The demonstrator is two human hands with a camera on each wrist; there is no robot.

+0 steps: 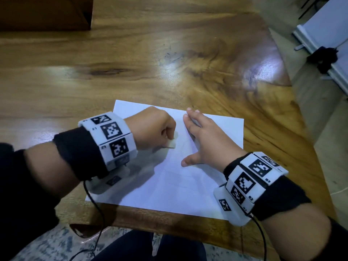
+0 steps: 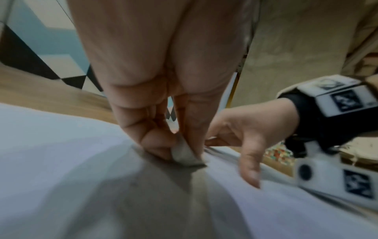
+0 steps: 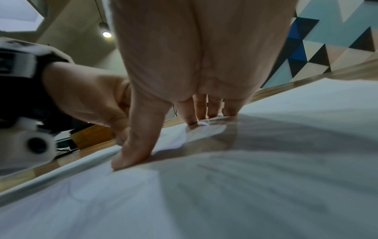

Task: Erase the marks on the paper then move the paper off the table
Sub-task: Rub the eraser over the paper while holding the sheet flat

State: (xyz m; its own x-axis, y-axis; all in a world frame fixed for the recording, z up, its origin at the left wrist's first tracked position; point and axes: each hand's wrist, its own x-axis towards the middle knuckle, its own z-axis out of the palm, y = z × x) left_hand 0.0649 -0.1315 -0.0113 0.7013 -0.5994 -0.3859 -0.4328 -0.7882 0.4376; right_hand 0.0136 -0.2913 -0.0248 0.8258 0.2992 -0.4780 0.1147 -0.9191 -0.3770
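Observation:
A white sheet of paper (image 1: 169, 178) lies near the front edge of the wooden table (image 1: 150, 63). My left hand (image 1: 156, 129) is curled into a fist over the paper's upper middle and pinches a small white eraser (image 1: 172, 142), whose lower end touches the sheet. In the left wrist view the eraser (image 2: 184, 153) sits between thumb and fingers, pressed to the paper (image 2: 61, 161). My right hand (image 1: 203, 136) lies flat on the paper (image 3: 225, 194) just right of the eraser, fingers straight, thumb spread. Any marks are too faint to make out.
The table's right edge curves away beside the paper, with floor beyond it. A white board with a black clamp (image 1: 323, 57) stands at the far right. Cables hang from both wrist bands over the table's front edge. My legs (image 1: 150, 249) are below.

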